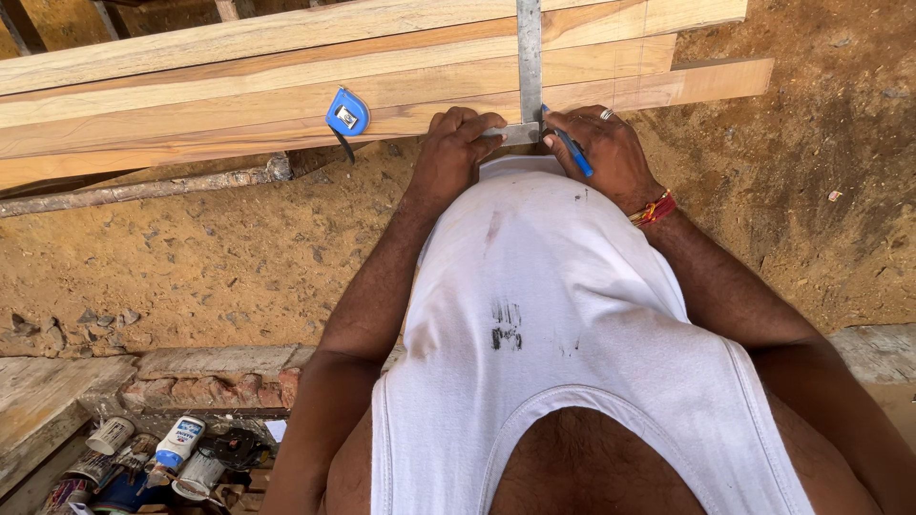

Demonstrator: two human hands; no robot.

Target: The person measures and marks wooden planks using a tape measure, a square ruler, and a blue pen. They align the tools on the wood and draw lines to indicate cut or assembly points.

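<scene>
Head view — hands [534,143] half-hide square [529,67].

Head cam, steep downward, close-up

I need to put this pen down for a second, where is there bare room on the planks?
The planks lie bare left of the blue tape measure, and again between it and the left hand. Right of the right hand, the nearest plank's end is free too. It is crowded at the metal square, where both hands and the blue pen meet.
</scene>
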